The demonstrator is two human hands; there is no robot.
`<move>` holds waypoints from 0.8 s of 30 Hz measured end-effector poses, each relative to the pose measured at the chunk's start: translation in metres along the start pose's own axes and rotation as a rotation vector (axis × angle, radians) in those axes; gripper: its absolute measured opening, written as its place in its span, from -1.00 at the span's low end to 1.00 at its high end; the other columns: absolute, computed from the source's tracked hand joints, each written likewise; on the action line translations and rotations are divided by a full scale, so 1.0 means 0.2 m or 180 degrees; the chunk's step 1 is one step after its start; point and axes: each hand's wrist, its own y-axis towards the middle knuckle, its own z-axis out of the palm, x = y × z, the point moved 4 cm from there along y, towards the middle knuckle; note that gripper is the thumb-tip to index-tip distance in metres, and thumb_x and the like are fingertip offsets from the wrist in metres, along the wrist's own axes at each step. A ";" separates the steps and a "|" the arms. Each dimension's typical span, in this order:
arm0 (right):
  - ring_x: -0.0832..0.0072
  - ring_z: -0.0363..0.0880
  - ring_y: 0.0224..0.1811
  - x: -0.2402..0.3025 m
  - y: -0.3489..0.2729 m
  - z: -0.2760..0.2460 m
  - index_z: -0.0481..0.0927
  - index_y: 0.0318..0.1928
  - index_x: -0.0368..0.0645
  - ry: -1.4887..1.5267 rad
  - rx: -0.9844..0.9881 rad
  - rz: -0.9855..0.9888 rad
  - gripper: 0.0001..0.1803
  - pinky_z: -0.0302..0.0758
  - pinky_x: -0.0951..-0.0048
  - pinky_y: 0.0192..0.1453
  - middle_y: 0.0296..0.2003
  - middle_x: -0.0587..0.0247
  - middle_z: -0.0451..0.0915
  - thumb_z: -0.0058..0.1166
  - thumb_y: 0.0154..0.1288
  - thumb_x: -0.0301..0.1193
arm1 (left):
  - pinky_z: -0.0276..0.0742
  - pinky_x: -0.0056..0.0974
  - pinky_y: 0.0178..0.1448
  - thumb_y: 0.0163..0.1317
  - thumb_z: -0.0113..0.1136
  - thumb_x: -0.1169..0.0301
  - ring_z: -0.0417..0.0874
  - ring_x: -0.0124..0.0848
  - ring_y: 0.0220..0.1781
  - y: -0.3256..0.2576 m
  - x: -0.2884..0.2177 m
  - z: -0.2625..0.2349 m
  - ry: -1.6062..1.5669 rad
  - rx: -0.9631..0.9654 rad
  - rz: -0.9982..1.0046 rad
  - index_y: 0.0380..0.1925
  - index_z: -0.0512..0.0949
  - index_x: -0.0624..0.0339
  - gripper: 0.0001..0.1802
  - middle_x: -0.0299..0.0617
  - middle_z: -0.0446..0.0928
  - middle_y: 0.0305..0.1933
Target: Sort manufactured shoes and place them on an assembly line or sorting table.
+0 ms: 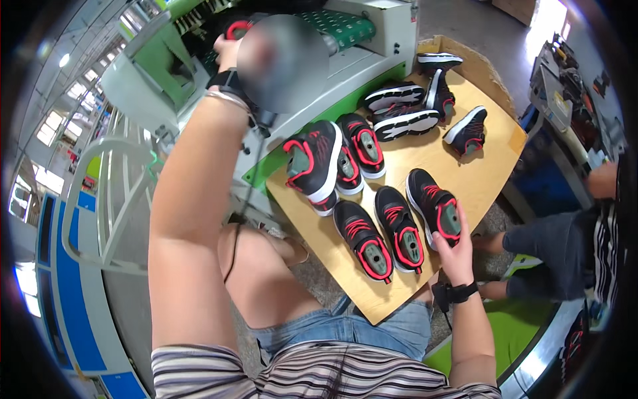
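The person's right hand [455, 249] is resting on the heel end of a black sneaker with red trim [435, 206], fingers curled around its back and closing on it, while the shoe is lying sole-down near the front right corner of the wooden board [488, 169]. The left hand [228, 50] is reaching far up toward the green machine [166, 60], where something red and rounded [237, 28] is showing just above it; a blurred patch is covering much of that spot, so I cannot tell whether those fingers are closed on anything. The sneaker looks light, with a soft fabric upper that will give under pressure and a stiffer rubber sole, so I judge the heel or the sole edge is the firm place to take hold; a grey form is sitting inside its opening and probably adding some weight. Two more shoes of the same kind [382, 233] are lying just beside it to the left, openings up and also filled with grey forms. Further back, another cluster [332, 163] is leaning together, one shoe tipped on its side, and four more [425, 100] are lying scattered near the far corner, white soles showing. The board itself is acting as an open tray with a raised cardboard edge at the back. Another person is sitting close by on the right.
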 end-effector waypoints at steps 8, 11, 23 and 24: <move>0.33 0.47 0.31 0.72 0.81 0.06 0.18 0.45 -0.21 0.0423 -0.0243 -0.1579 -0.23 0.39 0.30 0.42 0.32 0.02 0.38 0.27 0.33 -0.41 | 0.31 -0.11 0.49 0.05 0.48 0.02 0.21 0.07 0.54 0.21 0.21 -0.05 0.1041 -0.0528 0.0080 0.52 0.00 0.36 0.20 0.28 0.04 0.54; 0.20 0.64 0.06 1.09 1.34 0.41 0.26 0.41 0.05 0.0304 -0.0233 -0.2140 -0.25 0.56 0.24 0.11 -0.04 -0.06 0.61 0.31 0.28 -0.19 | 0.29 -0.20 0.44 0.25 0.39 0.27 0.30 -0.20 0.41 -0.14 0.09 -0.09 0.0124 0.0955 0.0958 0.51 0.08 0.34 -0.05 0.11 0.05 0.52; -0.10 0.23 0.44 0.42 1.81 0.38 0.56 0.26 0.14 -0.2548 -0.1136 -0.0537 -0.30 0.08 -0.49 0.42 0.33 -0.09 0.42 0.19 0.10 0.09 | -0.13 0.17 0.61 0.23 0.26 0.41 -0.10 -0.15 0.69 -0.99 0.12 -0.43 0.1049 0.1707 0.0954 0.58 0.07 -0.03 -0.08 -0.10 -0.20 0.70; -0.13 0.26 0.42 0.15 1.80 0.08 0.56 0.28 0.03 -0.2849 -0.1614 -0.0699 -0.23 0.12 -0.37 0.46 0.27 -0.14 0.49 0.18 0.12 0.16 | -0.12 0.16 0.61 0.23 0.26 0.41 -0.10 -0.14 0.69 -1.00 0.11 -0.43 0.0989 0.1771 0.0952 0.58 0.08 -0.02 -0.08 -0.10 -0.20 0.70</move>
